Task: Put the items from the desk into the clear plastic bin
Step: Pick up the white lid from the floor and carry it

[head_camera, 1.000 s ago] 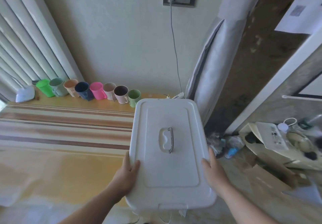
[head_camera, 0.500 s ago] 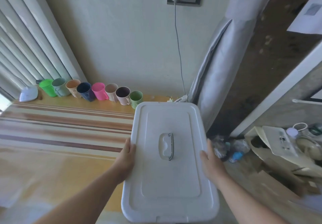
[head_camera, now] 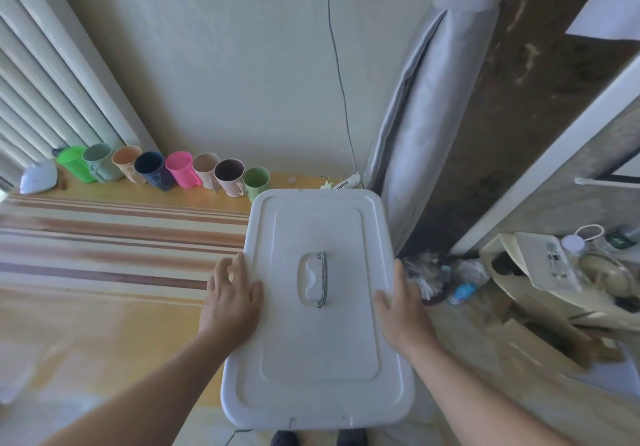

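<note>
Left hand (head_camera: pixel 231 301) and right hand (head_camera: pixel 401 310) flank the bin (head_camera: pixel 317 359).

Both bare forearms reach forward from the bottom corners. The left hand (head_camera: pixel 231 298) lies palm down with fingers (head_camera: pixel 221 269) spread and pointing ahead, thumb splayed to the right. The right hand (head_camera: pixel 403 310) stands edgewise, fingers straight, thumb angled left of them.

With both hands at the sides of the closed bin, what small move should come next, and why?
Probably lift off the white plastic lid: it covers the bin, and the row of coloured plastic cups stands on the desk. Left hand and right hand rest at its edges.
</note>
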{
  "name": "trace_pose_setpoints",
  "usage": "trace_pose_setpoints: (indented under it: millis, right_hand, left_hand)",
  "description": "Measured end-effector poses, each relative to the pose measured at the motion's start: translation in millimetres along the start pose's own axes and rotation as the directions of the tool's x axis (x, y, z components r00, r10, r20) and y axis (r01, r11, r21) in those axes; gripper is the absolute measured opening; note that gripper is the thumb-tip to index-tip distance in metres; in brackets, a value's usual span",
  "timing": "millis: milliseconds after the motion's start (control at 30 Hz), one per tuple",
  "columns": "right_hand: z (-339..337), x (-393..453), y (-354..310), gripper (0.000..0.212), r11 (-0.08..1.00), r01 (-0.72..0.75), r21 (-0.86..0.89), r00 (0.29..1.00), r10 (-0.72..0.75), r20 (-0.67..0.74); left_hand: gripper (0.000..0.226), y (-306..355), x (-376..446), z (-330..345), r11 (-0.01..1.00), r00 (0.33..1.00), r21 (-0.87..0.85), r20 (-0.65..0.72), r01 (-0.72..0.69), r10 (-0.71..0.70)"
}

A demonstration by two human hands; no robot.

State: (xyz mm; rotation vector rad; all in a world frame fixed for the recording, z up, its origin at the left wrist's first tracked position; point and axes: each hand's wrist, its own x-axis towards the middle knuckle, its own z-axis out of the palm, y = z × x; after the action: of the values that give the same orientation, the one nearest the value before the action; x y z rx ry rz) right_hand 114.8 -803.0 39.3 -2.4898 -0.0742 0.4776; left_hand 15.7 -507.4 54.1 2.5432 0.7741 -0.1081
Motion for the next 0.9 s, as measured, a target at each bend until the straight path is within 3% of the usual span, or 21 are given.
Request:
trace_pose_setpoints:
  millis: [100,200,300,400,533,633,700,800,900]
  right_hand:
    - [1.5,-5.8,-2.0,0.075,0.983,0.087,-0.162,0.992,-0.1,-0.078]
    - [4.7,-6.9,-4.0,0.068,0.878,0.241,-0.413,0.952,-0.296,-0.074]
    - [4.2,-6.4,-7.0,0.07,0.813,0.27,-0.516,0.957,-0.284,0.055]
    - [4.9,-3.6,-5.2,0.075,0.791,0.272,-0.548,0.962,-0.23,0.146]
    - [3.4,-6.4,-11.7,0.079,0.781,0.245,-0.574,0.969,-0.182,0.166]
    - [0.9,-5.1,-29.9,0.075,0.791,0.196,-0.58,0.979,-0.13,0.154]
    - [2.9,-3.5,-52.2,0.069,0.791,0.245,-0.56,0.969,-0.214,0.122]
    - [16.8,-7.6,-81.3,0.076,0.741,0.474,-0.475,0.88,-0.424,0.215]
    - [28.4,-8.2,-78.9,0.077,0.684,0.541,-0.489,0.841,-0.438,0.317]
  left_hand:
    - [0.063,-6.2,3.9,5.8,0.94,0.965,0.232,-0.014,-0.251,0.261]
    - [0.067,-10.9,7.8,7.6,0.858,0.904,0.288,0.092,-0.425,0.417]
    - [0.072,-12.2,10.0,6.6,0.85,0.898,0.29,0.158,-0.439,0.41]
    - [0.093,-8.3,9.5,10.0,0.824,0.905,0.377,0.201,-0.424,0.374]
    - [0.11,-3.8,9.7,10.5,0.803,0.91,0.428,0.171,-0.414,0.378]
    - [0.107,19.2,15.5,-0.9,0.795,0.911,0.449,0.157,-0.409,0.38]
    - [0.101,37.9,15.9,-3.2,0.792,0.895,0.419,0.162,-0.444,0.416]
    - [0.114,52.7,4.8,11.6,0.833,0.869,0.254,0.197,-0.492,0.453]
    - [0.13,49.6,-4.7,30.7,0.849,0.867,0.21,0.25,-0.484,0.432]
